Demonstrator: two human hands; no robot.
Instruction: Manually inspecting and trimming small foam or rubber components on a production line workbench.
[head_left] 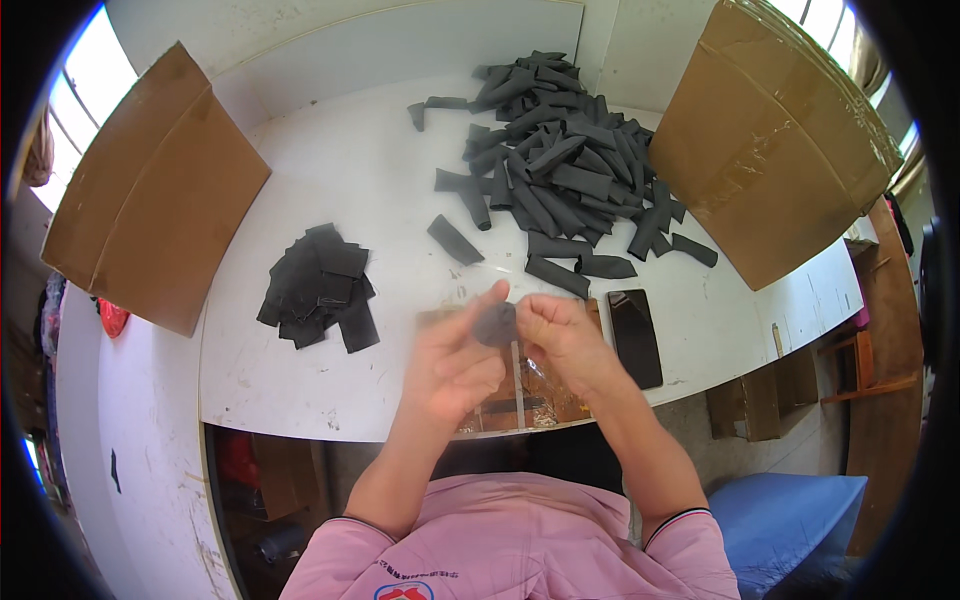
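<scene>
My left hand and my right hand are raised together over the white table's front edge. Between their fingertips they pinch one small dark grey foam-like piece; the motion blurs it. Beyond the hands lies a big heap of black tube-shaped sleeves, with a few stray ones nearer me. To the left sits a smaller stack of flat black pieces. Under my hands lies a brown wooden board, mostly hidden by them.
A black phone lies face up right of my hands. An open cardboard box stands at the left, another cardboard box at the right. A blue cushion and wooden furniture sit below right.
</scene>
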